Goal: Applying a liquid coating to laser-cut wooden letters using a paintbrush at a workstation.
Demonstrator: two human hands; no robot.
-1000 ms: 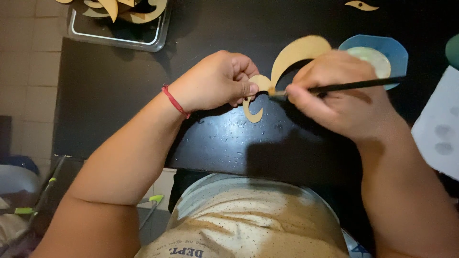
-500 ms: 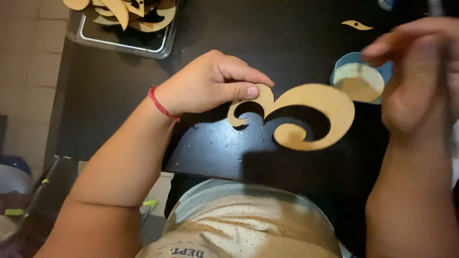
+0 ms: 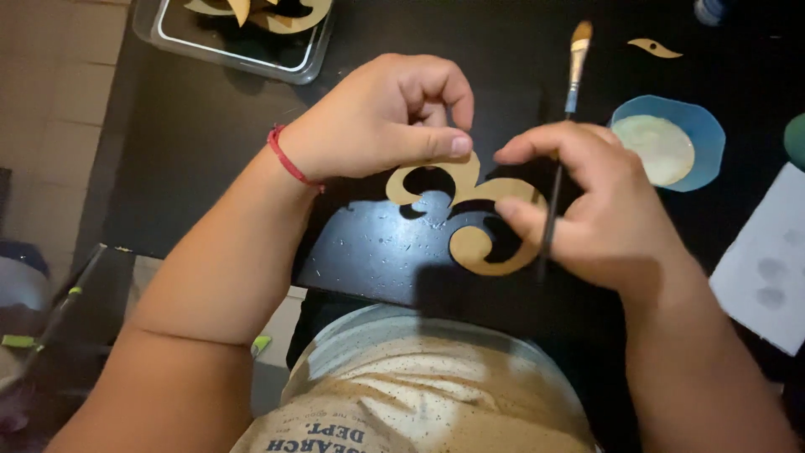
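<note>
Right hand, which half a second before hung lifted near the bowl, had dropped to pinch the scroll, brush apparently tucked upright between its fingers. Left hand stayed clamped on the scroll's top, above the desk.

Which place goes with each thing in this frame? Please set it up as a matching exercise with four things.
Things:
1. scroll-shaped cutout
2. paintbrush
3. blue dish
4. metal tray

Places:
A. far left of the black table, holding more cutouts
B. pinched between left hand and right hand
C. right of the right hand, holding pale paste
D. through the right hand, bristles pointing away

Pairs: 1-B, 2-D, 3-C, 4-A
</note>
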